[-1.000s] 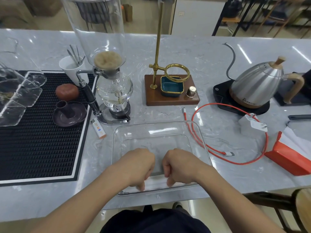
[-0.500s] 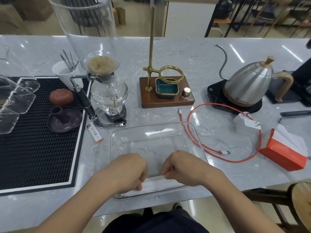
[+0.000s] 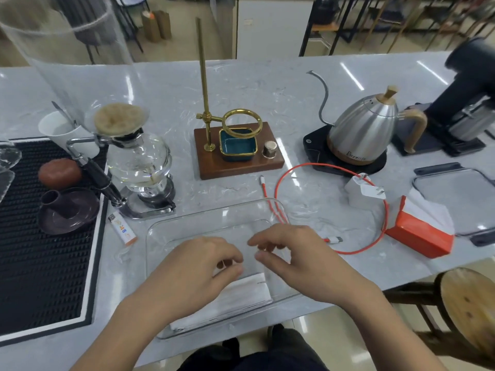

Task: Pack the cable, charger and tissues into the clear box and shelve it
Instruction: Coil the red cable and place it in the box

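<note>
Both hands have lifted off the folded white tissues [image 3: 227,301], which they were pressing into the near end of the clear box [image 3: 187,226] half a second ago. The left hand [image 3: 192,274] now hovers above the tissues with fingers loosely curled and holding nothing; the right hand [image 3: 297,261] hangs beside it over the box's right part, fingers relaxed and spread, also holding nothing. The view has shifted slightly rightward, bringing a clear lid [image 3: 455,194] with dark clips into sight at the far right of the worktop [image 3: 267,87].

The clear box sits at the near edge of the worktop and contains only the tissues, lying flat against its near wall. The red cable [image 3: 294,170] loops on the worktop just right of the box, one stretch running along the box's far right corner. The white charger [image 3: 360,192] stands inside that loop's far side, beside an orange tissue pack [image 3: 420,236]. A small teal dish [image 3: 237,145] sits on a wooden stand [image 3: 238,164] beyond the box.
</note>
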`<action>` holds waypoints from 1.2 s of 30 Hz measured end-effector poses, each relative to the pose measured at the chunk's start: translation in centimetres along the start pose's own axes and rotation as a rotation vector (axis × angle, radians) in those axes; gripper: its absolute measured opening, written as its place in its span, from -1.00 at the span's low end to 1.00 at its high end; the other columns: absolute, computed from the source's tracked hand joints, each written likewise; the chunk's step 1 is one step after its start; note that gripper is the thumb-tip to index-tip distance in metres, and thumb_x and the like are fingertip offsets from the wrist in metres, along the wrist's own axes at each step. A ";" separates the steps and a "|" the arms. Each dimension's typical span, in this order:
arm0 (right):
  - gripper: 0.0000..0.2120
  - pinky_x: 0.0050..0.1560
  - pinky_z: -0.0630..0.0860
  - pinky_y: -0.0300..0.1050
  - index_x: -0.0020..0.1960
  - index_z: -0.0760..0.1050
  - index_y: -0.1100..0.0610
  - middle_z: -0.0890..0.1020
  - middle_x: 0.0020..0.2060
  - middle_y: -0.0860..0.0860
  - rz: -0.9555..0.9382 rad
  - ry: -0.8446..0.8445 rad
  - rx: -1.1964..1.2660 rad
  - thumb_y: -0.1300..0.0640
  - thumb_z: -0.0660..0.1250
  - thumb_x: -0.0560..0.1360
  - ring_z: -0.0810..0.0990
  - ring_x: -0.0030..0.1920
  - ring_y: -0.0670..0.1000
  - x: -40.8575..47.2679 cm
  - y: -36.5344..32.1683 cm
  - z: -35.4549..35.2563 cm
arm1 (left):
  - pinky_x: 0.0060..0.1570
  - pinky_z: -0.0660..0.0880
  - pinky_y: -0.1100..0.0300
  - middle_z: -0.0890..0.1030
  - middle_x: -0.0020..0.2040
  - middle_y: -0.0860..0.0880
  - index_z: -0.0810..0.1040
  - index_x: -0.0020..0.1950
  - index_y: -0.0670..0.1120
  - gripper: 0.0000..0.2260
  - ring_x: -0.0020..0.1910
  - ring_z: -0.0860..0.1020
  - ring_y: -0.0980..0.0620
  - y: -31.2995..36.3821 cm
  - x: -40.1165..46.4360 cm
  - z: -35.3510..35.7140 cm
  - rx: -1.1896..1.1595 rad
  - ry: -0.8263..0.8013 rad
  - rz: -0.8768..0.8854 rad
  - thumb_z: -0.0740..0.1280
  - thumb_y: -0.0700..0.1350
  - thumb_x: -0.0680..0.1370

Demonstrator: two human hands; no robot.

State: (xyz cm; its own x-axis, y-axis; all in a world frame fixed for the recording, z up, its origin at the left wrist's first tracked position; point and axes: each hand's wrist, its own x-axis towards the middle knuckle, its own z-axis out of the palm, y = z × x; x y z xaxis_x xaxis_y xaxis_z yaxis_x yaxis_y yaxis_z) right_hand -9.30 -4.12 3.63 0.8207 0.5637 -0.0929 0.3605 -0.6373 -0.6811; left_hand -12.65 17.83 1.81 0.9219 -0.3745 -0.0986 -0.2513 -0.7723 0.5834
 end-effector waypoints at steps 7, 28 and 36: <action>-0.86 -0.02 0.51 -0.23 0.07 0.65 -0.02 0.66 -0.11 -0.16 -0.030 0.237 0.121 0.13 0.41 0.53 0.62 -0.04 -0.09 -2.1 2.6 -4.3 | -0.11 0.44 0.39 0.61 -0.20 0.25 0.65 -0.04 0.12 -0.94 -0.14 0.54 0.30 3.8 3.1 1.2 -0.120 0.175 0.029 0.38 0.03 0.54; -0.82 0.01 0.49 -0.21 0.11 0.62 -0.02 0.60 -0.06 -0.22 -0.023 0.089 0.014 0.07 0.39 0.52 0.55 -0.07 -0.18 -3.5 14.5 -10.6 | -0.17 0.55 0.18 0.58 -0.16 0.25 0.63 -0.02 0.11 -0.90 -0.16 0.53 0.29 12.0 11.6 7.7 -0.006 0.308 -0.128 0.34 0.02 0.52; -0.78 0.07 0.50 -0.14 0.15 0.58 -0.04 0.62 0.03 -0.16 -0.067 -0.023 -0.023 0.04 0.37 0.51 0.55 0.00 -0.18 -3.0 17.4 -9.7 | 0.02 0.52 0.11 0.59 0.04 0.17 0.60 0.13 0.11 -0.82 0.04 0.57 0.14 13.2 13.4 10.4 0.094 0.180 -0.269 0.33 0.05 0.55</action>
State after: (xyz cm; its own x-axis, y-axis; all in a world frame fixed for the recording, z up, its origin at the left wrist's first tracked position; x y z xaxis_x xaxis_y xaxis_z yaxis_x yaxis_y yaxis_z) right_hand -1.19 -21.99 -0.93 0.7841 0.6173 -0.0649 0.4245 -0.6095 -0.6696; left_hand -6.71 -2.77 -0.19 0.9941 -0.0604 -0.0905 -0.0098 -0.8781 0.4784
